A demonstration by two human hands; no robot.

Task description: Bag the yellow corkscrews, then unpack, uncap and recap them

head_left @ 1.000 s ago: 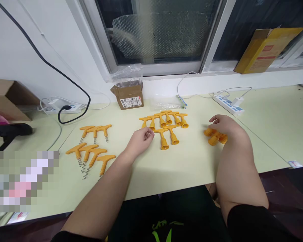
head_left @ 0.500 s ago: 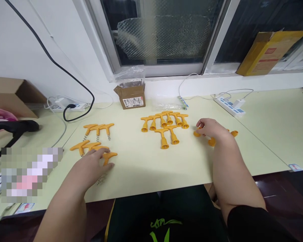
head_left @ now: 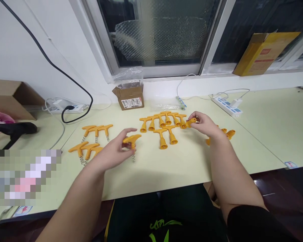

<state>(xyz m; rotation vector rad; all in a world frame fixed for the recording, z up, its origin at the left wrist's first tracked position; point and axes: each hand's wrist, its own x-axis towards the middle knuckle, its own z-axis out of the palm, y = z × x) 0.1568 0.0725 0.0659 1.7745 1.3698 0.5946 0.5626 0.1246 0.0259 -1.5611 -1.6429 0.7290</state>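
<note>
My left hand (head_left: 116,147) grips a corkscrew (head_left: 132,138) by its yellow T-shaped handle, the metal spiral pointing down above the table. Between the fingers of my right hand (head_left: 201,123) is a yellow flared sleeve (head_left: 191,122), just beside the group of corkscrews with sleeves on. Those sleeved corkscrews (head_left: 163,138) lie in the middle, several in a back row and two in front. On the left lie several corkscrews (head_left: 97,130) with bare spirals, some partly behind my left forearm. More loose yellow sleeves (head_left: 231,134) lie behind my right wrist, partly hidden.
A small opened cardboard box (head_left: 130,96) stands against the wall by a clear plastic bag (head_left: 163,103). Power strips (head_left: 227,106) with cables sit at the back. A larger carton (head_left: 10,97) and a black bent object (head_left: 13,129) are at the left.
My left hand has lifted a corkscrew from the left group and moved right with it. My right hand has picked up a sleeve and moved slightly left and away from me.
</note>
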